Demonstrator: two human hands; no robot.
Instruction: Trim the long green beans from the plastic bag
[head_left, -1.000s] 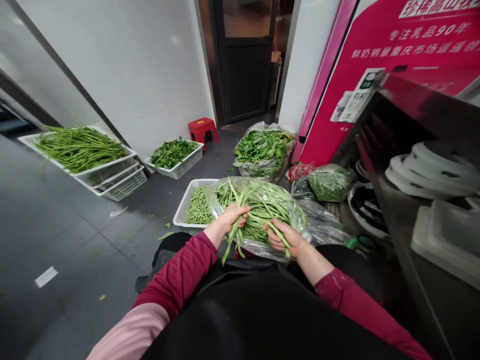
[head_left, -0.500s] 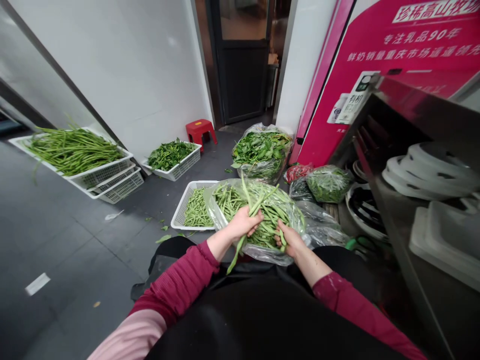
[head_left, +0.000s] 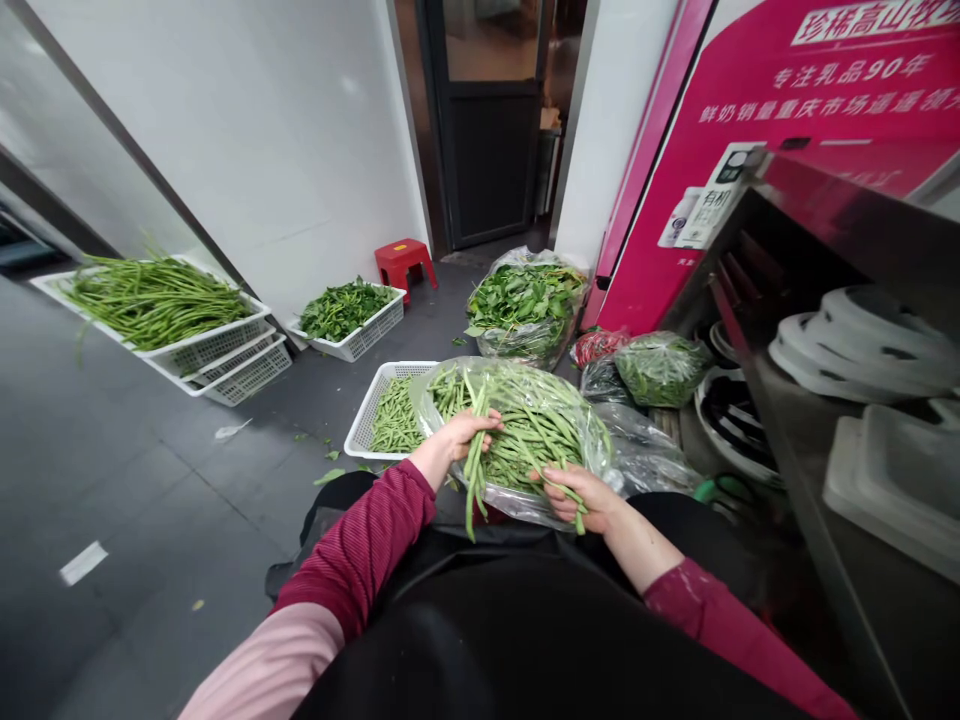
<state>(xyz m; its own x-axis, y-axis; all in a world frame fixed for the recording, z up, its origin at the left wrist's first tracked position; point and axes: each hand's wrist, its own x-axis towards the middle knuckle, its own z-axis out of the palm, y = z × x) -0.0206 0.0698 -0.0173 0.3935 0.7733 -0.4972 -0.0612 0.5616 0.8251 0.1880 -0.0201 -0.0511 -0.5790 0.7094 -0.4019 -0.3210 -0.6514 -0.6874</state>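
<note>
My left hand [head_left: 466,436] is closed round a small bunch of long green beans [head_left: 475,470], which stick out above and below the fist. My right hand [head_left: 583,494] grips a few more green beans, their ends poking out past the fingers. Both hands are over a large clear plastic bag [head_left: 427,400] full of green beans [head_left: 536,430], standing open between my knees. Just left of the bag, partly behind it, a white perforated basket [head_left: 360,425] holds shorter bean pieces [head_left: 395,418].
Stacked white baskets [head_left: 202,350] with long green stalks stand at left, near a basket of leafy greens [head_left: 345,310] and a red stool [head_left: 405,265]. Ahead is a bag of leaves [head_left: 529,295]. A bagged green vegetable [head_left: 660,368] and a metal shelf [head_left: 795,400] are at right.
My hands have moved apart: the left went slightly left and the right came lower and nearer me. The beans in my left hand now hang more upright.
</note>
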